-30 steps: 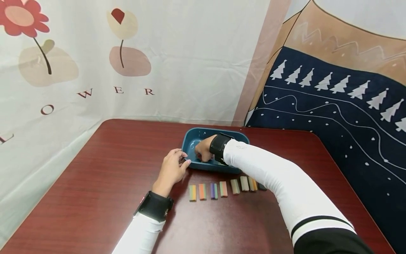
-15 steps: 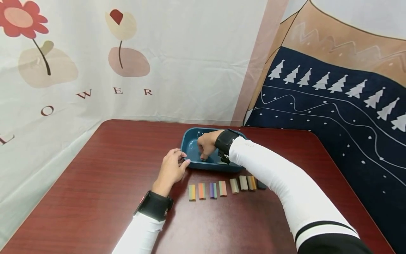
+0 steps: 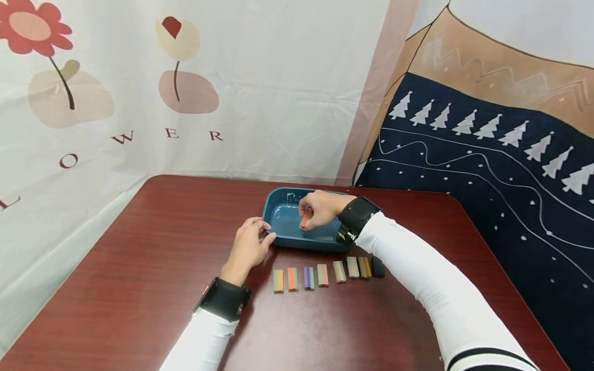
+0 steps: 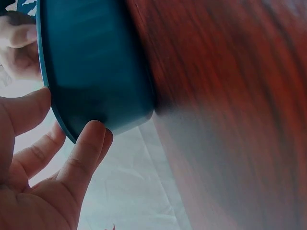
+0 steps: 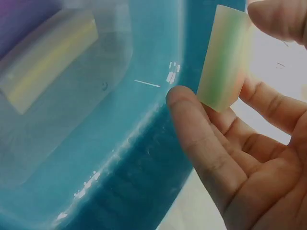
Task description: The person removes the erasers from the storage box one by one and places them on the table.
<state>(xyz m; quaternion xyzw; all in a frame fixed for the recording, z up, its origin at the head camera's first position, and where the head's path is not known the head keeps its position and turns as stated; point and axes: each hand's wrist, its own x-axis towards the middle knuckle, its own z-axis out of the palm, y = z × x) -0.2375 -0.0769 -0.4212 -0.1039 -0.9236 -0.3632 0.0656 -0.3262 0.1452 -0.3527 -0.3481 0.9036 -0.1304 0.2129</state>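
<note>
A blue plastic basin (image 3: 301,242) stands toward the back of the table. My left hand (image 3: 248,248) holds its near left corner, thumb at the rim and fingers against the outer wall (image 4: 96,62). Over the basin my right hand (image 3: 322,210) pinches a small striped block (image 5: 223,62), cream and green with an orange tinge, between thumb and fingers. Inside the basin lies a pale block with a yellow stripe (image 5: 53,62), and something purple (image 5: 24,24) shows at that view's corner. The right hand and wrist strap hide part of the basin's right side.
In front of the basin several small blocks stand in a row: yellow-green (image 3: 278,281), orange-green (image 3: 292,279), purple (image 3: 308,278), pink-green (image 3: 323,275), beige ones (image 3: 352,267) and a dark one (image 3: 378,267). A printed curtain (image 3: 278,103) hangs behind the table.
My right hand has risen from the basin floor and shifted right, and an orange-sided block now shows between its fingers. The left hand stays at the basin corner.
</note>
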